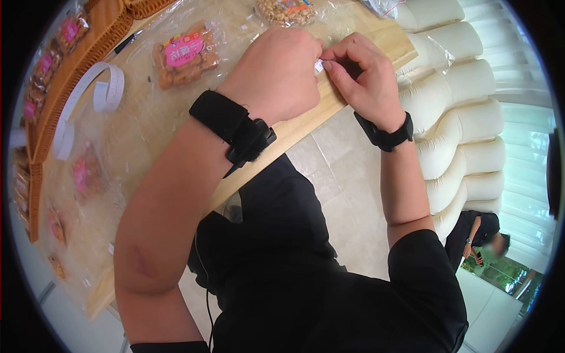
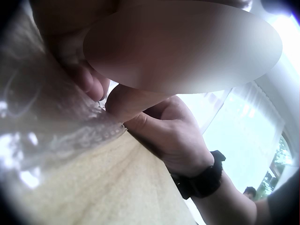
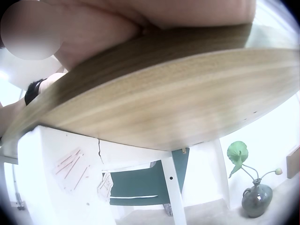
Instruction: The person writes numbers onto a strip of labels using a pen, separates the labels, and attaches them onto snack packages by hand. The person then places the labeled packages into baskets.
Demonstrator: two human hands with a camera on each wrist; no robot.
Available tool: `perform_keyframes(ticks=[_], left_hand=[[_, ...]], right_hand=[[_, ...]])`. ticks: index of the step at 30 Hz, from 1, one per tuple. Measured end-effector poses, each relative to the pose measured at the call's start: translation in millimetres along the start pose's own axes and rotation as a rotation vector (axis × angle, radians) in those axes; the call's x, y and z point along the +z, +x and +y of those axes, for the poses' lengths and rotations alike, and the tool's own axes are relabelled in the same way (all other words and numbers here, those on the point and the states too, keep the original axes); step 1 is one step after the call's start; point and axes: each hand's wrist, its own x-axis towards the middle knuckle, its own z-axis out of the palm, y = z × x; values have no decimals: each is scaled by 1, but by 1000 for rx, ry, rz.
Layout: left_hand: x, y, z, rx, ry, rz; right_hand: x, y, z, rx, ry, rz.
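My left hand is curled at the table edge, its fingertips mostly hidden behind the knuckles. Facing it, my right hand has thumb and index finger brought together. Both hands pinch a small white label between their fingertips. In the left wrist view, the fingertips meet just over crinkled clear plastic. A bag of brown twisted snacks with a pink label lies left of my left hand. Beyond the hands sits a bag of peanut-like pieces.
A curled white label strip lies on the wooden table. Wicker baskets with more snack bags line the far left. A cream padded seat is at the right, with another person beyond. A vase stands below.
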Motion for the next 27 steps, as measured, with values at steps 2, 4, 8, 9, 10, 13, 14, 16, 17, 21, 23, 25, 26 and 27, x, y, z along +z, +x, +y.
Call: perform_keyframes(ticks=[2, 4, 8, 9, 10, 13, 14, 16, 17, 21, 23, 25, 26, 27], left_hand=[[0, 0, 0, 5, 3, 8], [0, 0, -1, 5, -1, -7], [-2, 1, 1, 2, 10, -10], [-2, 1, 1, -2, 18, -17], [-2, 1, 2, -7, 26, -25], [-2, 0, 2, -18, 6, -31], [-2, 1, 2, -18, 6, -31], [-1, 1, 1, -13, 9, -24], [-1, 1, 1, -13, 9, -24], [-1, 1, 1, -6, -3, -21], [-1, 2, 1, -22, -8, -28], [0, 1, 1, -1, -5, -11], [0, 1, 0, -1, -5, -11], [1, 1, 0, 5, -6, 2]], right_hand=[[0, 0, -1, 4, 1, -5], [-1, 0, -1, 9, 0, -10], [-1, 1, -3, 25, -20, -15], [-2, 1, -3, 26, -32, -20], [-2, 1, -3, 26, -32, -20], [-1, 1, -3, 47, -16, -22], [-1, 2, -4, 55, -21, -32], [-2, 3, -5, 63, -27, -43], [-3, 4, -5, 59, -25, -48], [-3, 4, -4, 56, -37, -67], [-4, 5, -4, 45, -34, -77], [-4, 5, -3, 35, -31, -86], [-3, 5, -2, 15, -36, -81], [-3, 5, -1, -4, -42, -76]])
